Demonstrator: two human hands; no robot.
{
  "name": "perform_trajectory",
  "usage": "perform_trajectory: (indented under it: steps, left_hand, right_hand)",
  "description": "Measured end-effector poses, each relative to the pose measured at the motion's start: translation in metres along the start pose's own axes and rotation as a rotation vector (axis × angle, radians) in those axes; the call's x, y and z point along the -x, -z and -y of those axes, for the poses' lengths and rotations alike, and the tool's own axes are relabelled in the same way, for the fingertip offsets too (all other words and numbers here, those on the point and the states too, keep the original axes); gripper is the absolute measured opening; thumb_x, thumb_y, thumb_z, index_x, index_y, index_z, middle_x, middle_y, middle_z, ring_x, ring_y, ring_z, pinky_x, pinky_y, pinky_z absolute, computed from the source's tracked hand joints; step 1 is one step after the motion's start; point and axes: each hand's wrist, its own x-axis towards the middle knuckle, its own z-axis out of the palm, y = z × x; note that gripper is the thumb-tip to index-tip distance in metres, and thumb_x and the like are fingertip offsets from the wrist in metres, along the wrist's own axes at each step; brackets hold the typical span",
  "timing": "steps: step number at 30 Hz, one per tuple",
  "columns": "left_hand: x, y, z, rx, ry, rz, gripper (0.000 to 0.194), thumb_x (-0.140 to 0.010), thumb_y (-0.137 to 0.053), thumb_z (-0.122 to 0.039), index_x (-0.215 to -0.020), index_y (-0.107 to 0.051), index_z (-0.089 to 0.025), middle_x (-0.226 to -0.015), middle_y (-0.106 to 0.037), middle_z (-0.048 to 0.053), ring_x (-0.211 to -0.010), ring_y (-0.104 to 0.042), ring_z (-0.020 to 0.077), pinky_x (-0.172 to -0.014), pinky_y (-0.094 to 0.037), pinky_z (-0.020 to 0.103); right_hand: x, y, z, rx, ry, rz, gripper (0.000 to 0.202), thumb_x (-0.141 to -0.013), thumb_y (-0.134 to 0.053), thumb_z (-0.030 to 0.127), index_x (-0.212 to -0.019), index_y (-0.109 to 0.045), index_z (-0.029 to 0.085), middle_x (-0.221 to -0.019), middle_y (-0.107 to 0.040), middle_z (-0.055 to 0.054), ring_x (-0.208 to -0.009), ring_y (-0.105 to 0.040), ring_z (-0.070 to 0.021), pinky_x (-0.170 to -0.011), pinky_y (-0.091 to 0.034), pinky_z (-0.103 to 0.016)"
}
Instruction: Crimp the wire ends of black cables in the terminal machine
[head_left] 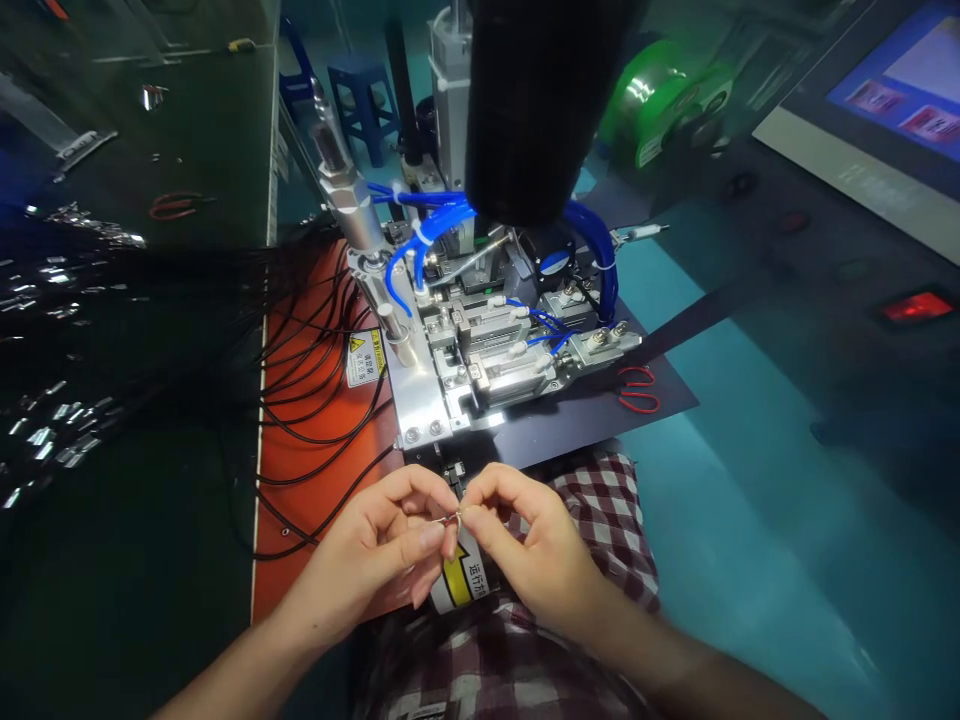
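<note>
Both hands meet in front of the metal machine (427, 400), just above the checkered cloth on my lap. My left hand (394, 530) pinches a thin wire end (448, 520) with pale and reddish strands. The fingertips of my right hand (517, 535) are closed on the same small wire end, touching the left fingertips. What lies between the fingertips is tiny and partly hidden. Beneath the hands is a white and yellow label (459, 585) with a black arrow.
Black cables (322, 440) loop over the orange surface (300, 540) at left. Red-handled scissors (639, 390) lie right of the machine. A black cylinder (525, 110) hangs above, near a green spool (649, 105); a screen (900, 90) stands top right.
</note>
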Motion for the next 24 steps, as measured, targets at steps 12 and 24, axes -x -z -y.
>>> perform_trajectory:
  steps: [12, 24]
  left_hand:
    - [0.003, -0.015, -0.004, -0.229, 0.049, -0.418, 0.018, -0.074, -0.070, -0.031, -0.080, -0.064, -0.016, -0.047, -0.047, -0.007, -0.042, -0.036, 0.0033, -0.042, -0.030, 0.014]
    - [0.002, -0.013, -0.010, -0.371, 0.098, -0.329, 0.018, -0.073, -0.068, -0.032, -0.077, -0.065, -0.014, -0.063, -0.058, -0.001, -0.055, -0.047, 0.0082, -0.050, -0.037, 0.017]
  right_hand:
    - [0.005, 0.003, 0.002, 0.439, 0.254, -0.014, 0.011, -0.088, -0.048, 0.016, -0.078, -0.052, 0.019, -0.074, -0.055, -0.001, -0.068, -0.049, -0.0156, -0.067, -0.035, -0.031]
    - [0.002, 0.006, 0.006, 0.302, 0.038, 0.050, 0.013, -0.087, -0.051, 0.020, -0.074, -0.054, 0.019, -0.070, -0.053, 0.000, -0.063, -0.049, -0.0140, -0.059, -0.036, -0.027]
